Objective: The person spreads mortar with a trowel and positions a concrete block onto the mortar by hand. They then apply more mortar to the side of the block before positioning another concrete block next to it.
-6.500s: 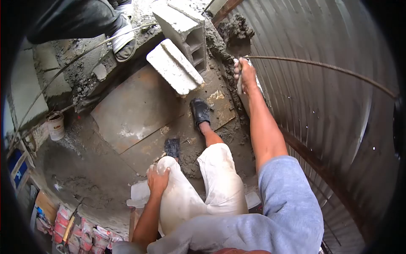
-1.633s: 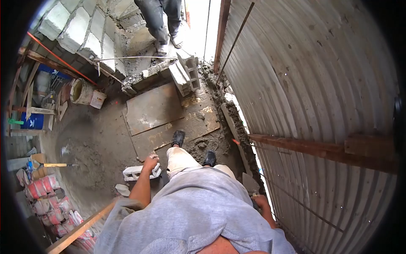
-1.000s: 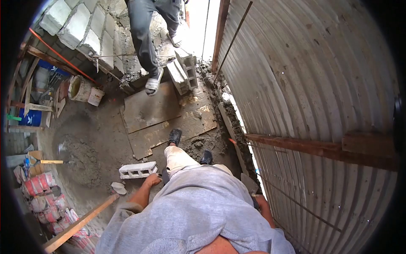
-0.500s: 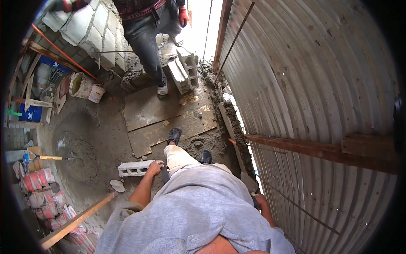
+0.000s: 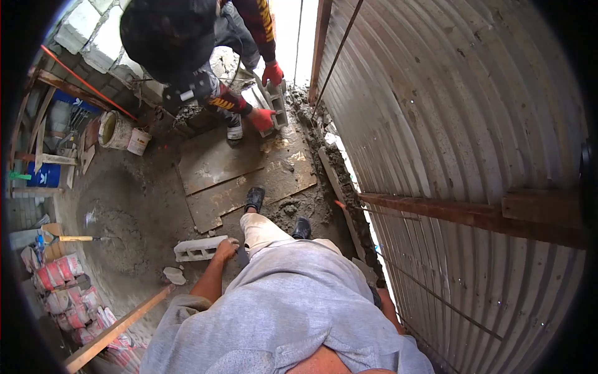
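My left hand (image 5: 227, 248) is closed over the right end of a grey hollow concrete block (image 5: 198, 249), at the left of my legs. Openings show along the block's near side. A dark grey flat piece (image 5: 243, 256) lies beside that hand, partly behind my shirt. Low at my right side is my right hand (image 5: 381, 285), mostly shadowed and partly hidden by my body. A grey trowel blade (image 5: 365, 270) juts forward from it; the handle is hidden. Ahead, a co-worker's red-gloved hands (image 5: 262, 118) are on another hollow block (image 5: 274, 105).
Boards (image 5: 218, 165) lie on the muddy floor ahead. A corrugated metal wall (image 5: 448, 112) rises on the right, with a mortar-covered strip along its foot. To the left are a bucket (image 5: 114, 129), a wet mortar patch (image 5: 118, 240), a timber (image 5: 118, 330) and stacked bags (image 5: 59, 271).
The co-worker has bent down and brought both gloved hands onto the standing block. My left hand stays on its block. The trowel at my right has drawn back slightly.
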### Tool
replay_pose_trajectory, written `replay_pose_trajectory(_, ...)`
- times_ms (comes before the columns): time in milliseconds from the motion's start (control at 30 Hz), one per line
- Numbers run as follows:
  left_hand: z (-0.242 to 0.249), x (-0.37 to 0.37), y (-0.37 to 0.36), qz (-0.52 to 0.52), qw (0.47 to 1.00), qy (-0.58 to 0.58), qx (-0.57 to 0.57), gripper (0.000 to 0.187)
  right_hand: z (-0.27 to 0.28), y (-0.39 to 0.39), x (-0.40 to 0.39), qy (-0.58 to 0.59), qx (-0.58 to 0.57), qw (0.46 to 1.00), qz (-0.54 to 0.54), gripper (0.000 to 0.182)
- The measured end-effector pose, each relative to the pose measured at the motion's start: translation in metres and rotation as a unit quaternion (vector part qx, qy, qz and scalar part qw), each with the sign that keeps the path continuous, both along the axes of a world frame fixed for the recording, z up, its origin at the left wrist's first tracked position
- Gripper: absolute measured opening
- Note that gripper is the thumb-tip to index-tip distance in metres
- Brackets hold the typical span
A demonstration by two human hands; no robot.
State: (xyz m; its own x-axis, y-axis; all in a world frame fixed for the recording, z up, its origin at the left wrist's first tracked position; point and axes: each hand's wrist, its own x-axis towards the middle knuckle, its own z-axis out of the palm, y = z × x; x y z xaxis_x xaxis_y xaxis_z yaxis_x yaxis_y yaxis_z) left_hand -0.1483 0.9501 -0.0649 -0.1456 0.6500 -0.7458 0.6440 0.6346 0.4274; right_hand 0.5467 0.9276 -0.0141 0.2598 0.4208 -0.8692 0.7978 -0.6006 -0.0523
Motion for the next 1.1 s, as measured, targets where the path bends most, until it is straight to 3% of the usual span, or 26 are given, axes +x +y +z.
replay_pose_trajectory(67,0.007,0.002,0.004,0.036,0.999,-0.014,-0.006,0.034,-0.008,-0.005,0.005,-0.024,-0.012,0.999,0.019,0.078)
replay_pose_trajectory(133,-0.002,0.000,0.005,0.034,0.999,-0.018,0.029,0.036,0.001,-0.004,0.000,0.008,0.055,0.998,0.008,0.076)
replay_pose_trajectory(233,-0.006,0.001,0.005,0.052,0.997,-0.022,0.043,0.037,0.000,0.005,0.000,0.012,-0.009,0.999,0.030,0.071)
replay_pose_trajectory(433,-0.004,0.005,0.006,0.061,0.997,-0.037,0.034,0.035,0.007,0.022,-0.003,0.031,0.025,0.999,-0.020,0.060)
replay_pose_trajectory(533,0.011,0.007,0.013,0.068,0.997,-0.033,-0.001,0.035,0.039,0.036,-0.021,0.050,0.008,0.998,-0.029,0.060)
replay_pose_trajectory(633,0.016,0.008,0.014,0.071,0.997,-0.030,0.003,0.035,-0.004,0.017,0.004,0.068,-0.003,0.997,-0.036,0.062)
replay_pose_trajectory(1100,-0.007,-0.007,0.003,0.039,0.999,-0.017,0.008,0.040,0.001,0.012,-0.008,0.020,-0.024,0.998,0.048,0.067)
